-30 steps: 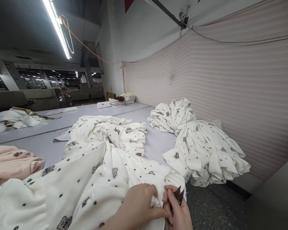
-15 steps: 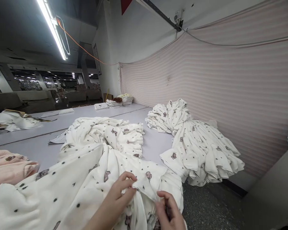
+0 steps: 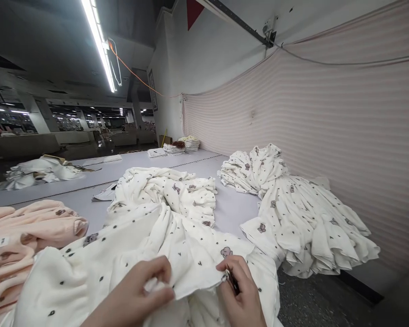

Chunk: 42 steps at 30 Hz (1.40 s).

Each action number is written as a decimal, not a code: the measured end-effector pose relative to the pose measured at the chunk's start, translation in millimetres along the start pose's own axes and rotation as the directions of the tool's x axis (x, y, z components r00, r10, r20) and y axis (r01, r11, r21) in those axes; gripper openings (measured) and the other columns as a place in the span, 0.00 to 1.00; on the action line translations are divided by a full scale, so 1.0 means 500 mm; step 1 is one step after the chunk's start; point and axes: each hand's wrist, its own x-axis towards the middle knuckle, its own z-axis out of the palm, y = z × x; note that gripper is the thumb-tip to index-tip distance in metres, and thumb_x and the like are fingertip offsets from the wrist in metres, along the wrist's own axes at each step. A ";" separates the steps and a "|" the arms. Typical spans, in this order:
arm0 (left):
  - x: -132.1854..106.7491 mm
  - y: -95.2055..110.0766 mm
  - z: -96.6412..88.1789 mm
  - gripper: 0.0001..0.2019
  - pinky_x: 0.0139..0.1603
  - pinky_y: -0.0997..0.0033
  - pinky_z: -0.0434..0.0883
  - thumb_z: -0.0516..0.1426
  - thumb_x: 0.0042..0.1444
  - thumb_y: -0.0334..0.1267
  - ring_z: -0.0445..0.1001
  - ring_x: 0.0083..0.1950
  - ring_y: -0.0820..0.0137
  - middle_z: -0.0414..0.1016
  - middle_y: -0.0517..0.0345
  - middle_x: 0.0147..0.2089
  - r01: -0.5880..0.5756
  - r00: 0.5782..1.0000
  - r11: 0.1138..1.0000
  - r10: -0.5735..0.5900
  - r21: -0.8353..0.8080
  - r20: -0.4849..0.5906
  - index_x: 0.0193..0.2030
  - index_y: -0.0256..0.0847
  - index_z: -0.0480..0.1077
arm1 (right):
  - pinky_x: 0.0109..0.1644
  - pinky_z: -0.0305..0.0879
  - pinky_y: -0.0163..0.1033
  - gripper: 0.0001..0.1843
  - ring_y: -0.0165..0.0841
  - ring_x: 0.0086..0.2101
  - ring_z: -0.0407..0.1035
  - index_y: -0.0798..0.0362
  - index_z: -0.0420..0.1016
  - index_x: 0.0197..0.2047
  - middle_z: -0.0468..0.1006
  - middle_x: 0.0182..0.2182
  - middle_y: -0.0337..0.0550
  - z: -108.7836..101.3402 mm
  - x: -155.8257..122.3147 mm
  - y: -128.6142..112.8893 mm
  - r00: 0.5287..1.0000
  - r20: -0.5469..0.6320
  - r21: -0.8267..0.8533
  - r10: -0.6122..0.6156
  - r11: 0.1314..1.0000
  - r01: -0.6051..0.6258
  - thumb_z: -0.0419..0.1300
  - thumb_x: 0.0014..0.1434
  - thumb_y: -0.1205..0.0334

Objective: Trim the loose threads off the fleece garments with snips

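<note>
A white garment point(image 3: 150, 236) printed with small bears and dots lies spread on the grey table in front of me. My left hand point(image 3: 136, 290) pinches a fold of its edge near the bottom of the view. My right hand point(image 3: 240, 295) grips the same edge a little to the right, and small thread snips point(image 3: 232, 280) show between its fingers. The cloth is stretched flat between the two hands.
A heap of the same white printed garments point(image 3: 293, 213) lies at the right by the striped curtain. Pink garments point(image 3: 27, 236) are stacked at the left. More cloth piles point(image 3: 41, 170) and folded stacks point(image 3: 187, 144) sit farther back on the grey table point(image 3: 231, 209).
My hands have moved apart along the garment's edge and pulled it flat. The left hand went lower and left; the snips show again in the right hand.
</note>
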 end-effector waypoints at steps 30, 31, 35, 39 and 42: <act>0.053 0.016 0.102 0.16 0.45 0.69 0.65 0.54 0.53 0.53 0.68 0.39 0.64 0.70 0.61 0.31 0.052 0.998 0.867 -0.058 -0.496 0.002 0.32 0.40 0.69 | 0.36 0.68 0.30 0.10 0.32 0.34 0.74 0.46 0.75 0.43 0.75 0.40 0.44 0.023 0.025 -0.015 0.962 0.149 -0.040 -0.229 0.971 0.237 0.56 0.59 0.62; 0.054 0.013 0.104 0.16 0.47 0.68 0.64 0.54 0.54 0.53 0.68 0.41 0.64 0.71 0.60 0.31 0.025 1.000 0.870 -0.029 -0.492 -0.001 0.31 0.40 0.69 | 0.35 0.68 0.31 0.10 0.32 0.33 0.74 0.47 0.76 0.43 0.76 0.38 0.43 0.028 0.026 -0.012 0.959 0.161 -0.029 -0.235 0.970 0.243 0.56 0.59 0.62; 0.052 0.011 0.106 0.16 0.36 0.72 0.66 0.55 0.54 0.50 0.68 0.39 0.66 0.69 0.58 0.39 0.026 1.000 0.906 -0.029 -0.422 0.000 0.43 0.42 0.69 | 0.36 0.67 0.30 0.10 0.31 0.32 0.75 0.48 0.75 0.42 0.80 0.32 0.40 0.043 0.033 0.003 0.962 0.163 0.014 -0.222 0.975 0.222 0.53 0.60 0.64; 0.049 0.028 0.109 0.13 0.38 0.74 0.66 0.55 0.55 0.46 0.68 0.44 0.64 0.71 0.56 0.40 0.005 0.998 0.913 -0.029 -0.408 -0.054 0.41 0.42 0.72 | 0.31 0.64 0.31 0.10 0.31 0.26 0.71 0.50 0.72 0.39 0.77 0.26 0.38 0.050 0.039 -0.002 0.980 0.151 -0.003 -0.131 0.991 0.133 0.52 0.63 0.58; 0.050 0.034 0.113 0.11 0.32 0.75 0.63 0.56 0.54 0.47 0.65 0.35 0.69 0.68 0.60 0.32 0.021 0.991 0.888 -0.078 -0.460 -0.105 0.33 0.40 0.70 | 0.26 0.62 0.30 0.10 0.30 0.22 0.66 0.50 0.69 0.33 0.71 0.22 0.35 0.041 0.043 -0.015 0.994 0.102 -0.031 -0.028 0.999 0.031 0.55 0.61 0.53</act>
